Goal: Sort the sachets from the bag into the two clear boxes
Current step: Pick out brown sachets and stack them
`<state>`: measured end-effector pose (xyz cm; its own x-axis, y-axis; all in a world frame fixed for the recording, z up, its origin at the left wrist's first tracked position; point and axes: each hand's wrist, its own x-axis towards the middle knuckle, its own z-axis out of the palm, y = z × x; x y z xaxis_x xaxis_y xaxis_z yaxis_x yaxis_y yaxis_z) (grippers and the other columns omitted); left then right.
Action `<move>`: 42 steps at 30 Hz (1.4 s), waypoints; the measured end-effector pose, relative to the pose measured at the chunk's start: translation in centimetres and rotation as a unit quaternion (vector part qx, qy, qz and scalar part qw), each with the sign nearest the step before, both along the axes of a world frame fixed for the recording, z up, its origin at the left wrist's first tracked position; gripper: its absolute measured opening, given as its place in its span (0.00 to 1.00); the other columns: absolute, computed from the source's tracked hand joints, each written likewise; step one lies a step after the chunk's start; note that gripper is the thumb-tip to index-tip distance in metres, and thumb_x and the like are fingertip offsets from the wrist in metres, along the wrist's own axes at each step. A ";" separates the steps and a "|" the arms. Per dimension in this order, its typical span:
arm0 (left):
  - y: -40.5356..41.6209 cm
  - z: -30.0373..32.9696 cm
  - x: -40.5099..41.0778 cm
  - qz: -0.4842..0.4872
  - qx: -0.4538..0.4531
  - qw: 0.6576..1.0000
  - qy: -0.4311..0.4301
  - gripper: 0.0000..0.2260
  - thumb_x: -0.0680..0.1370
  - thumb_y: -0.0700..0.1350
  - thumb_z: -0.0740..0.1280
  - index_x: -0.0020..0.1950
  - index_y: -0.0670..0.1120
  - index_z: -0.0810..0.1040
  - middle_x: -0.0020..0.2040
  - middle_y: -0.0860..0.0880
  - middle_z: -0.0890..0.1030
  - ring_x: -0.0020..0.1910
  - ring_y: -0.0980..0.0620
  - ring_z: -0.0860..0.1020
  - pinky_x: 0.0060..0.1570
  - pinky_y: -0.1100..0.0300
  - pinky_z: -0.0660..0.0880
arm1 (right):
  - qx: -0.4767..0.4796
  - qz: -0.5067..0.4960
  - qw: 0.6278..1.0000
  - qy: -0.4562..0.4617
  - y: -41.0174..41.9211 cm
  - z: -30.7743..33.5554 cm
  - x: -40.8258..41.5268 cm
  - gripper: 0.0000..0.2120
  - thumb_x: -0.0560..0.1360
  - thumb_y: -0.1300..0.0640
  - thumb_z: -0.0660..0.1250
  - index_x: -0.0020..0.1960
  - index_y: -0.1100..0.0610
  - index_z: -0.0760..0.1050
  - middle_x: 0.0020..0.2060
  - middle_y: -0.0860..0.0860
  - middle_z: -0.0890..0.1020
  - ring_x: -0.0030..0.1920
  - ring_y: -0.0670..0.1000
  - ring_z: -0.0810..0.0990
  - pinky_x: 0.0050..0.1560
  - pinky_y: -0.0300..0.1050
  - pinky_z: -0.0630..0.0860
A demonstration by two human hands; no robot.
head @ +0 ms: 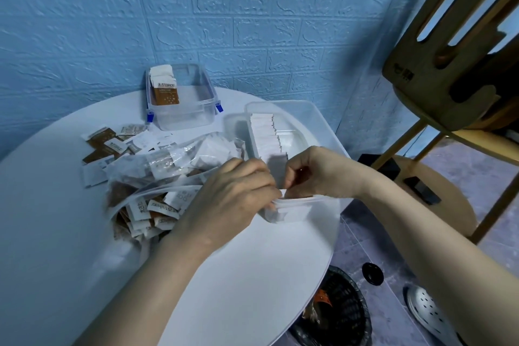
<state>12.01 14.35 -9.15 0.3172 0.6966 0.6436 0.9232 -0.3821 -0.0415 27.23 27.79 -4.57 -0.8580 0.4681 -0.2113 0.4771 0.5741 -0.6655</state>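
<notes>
Roughly midway by my read: near box (pixel 283 149) held a long row of white sachets (pixel 266 135), far box (pixel 179 98) only a few brown ones, bag (pixel 157 174) and table (pixel 56 205) had plenty left, while left hand (pixel 224 199) and right hand (pixel 317 174) both pinched white sachets at the near box's front end.

Both bare forearms reach forward, hands meeting. Left hand (pixel 238 191) fingers curled, pinching. Right hand (pixel 317 171) likewise pinching.
</notes>
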 end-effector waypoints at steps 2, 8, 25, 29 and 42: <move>0.0 0.1 0.0 -0.005 -0.007 1.000 -0.006 0.04 0.75 0.42 0.68 0.44 0.46 0.83 0.43 0.53 0.83 0.50 0.49 0.76 0.44 0.53 0.70 | -0.003 -0.004 1.000 0.002 0.0 0.0 -0.1 0.07 0.68 0.64 0.76 0.36 0.55 0.80 0.29 0.48 0.79 0.31 0.44 0.74 0.37 0.40 0.74; 0.1 0.7 0.2 0.002 -0.055 0.998 -0.005 0.14 0.77 0.53 0.61 0.44 0.48 0.84 0.42 0.56 0.83 0.51 0.52 0.72 0.48 0.57 0.65 | -0.023 -0.036 0.999 0.018 1.9 1.2 2.0 0.05 0.68 0.67 0.75 0.41 0.61 0.81 0.30 0.51 0.83 0.32 0.49 0.80 0.40 0.40 0.78; 0.2 0.0 0.0 -0.021 -0.050 0.998 -0.041 0.07 0.77 0.45 0.66 0.43 0.47 0.83 0.42 0.55 0.82 0.49 0.52 0.77 0.47 0.57 0.68 | -0.034 0.059 0.993 -0.099 0.6 1.2 3.1 0.12 0.70 0.41 0.62 0.48 0.42 0.80 0.46 0.47 0.82 0.50 0.60 0.79 0.54 0.65 0.77; 0.0 0.0 0.1 -0.018 -0.057 0.997 -0.046 0.11 0.79 0.47 0.62 0.43 0.46 0.83 0.43 0.55 0.82 0.50 0.52 0.77 0.47 0.58 0.67 | -0.029 0.054 0.995 -0.076 -0.1 1.0 2.4 0.07 0.76 0.50 0.63 0.46 0.45 0.80 0.45 0.50 0.83 0.45 0.57 0.78 0.54 0.63 0.75; 0.1 -0.7 0.7 -0.009 -0.092 0.991 -0.092 0.12 0.78 0.52 0.61 0.47 0.50 0.83 0.48 0.55 0.81 0.51 0.53 0.73 0.51 0.58 0.62 | -0.049 0.045 0.996 -0.058 0.3 1.3 4.2 0.10 0.74 0.43 0.62 0.49 0.47 0.78 0.46 0.51 0.81 0.50 0.60 0.77 0.53 0.70 0.73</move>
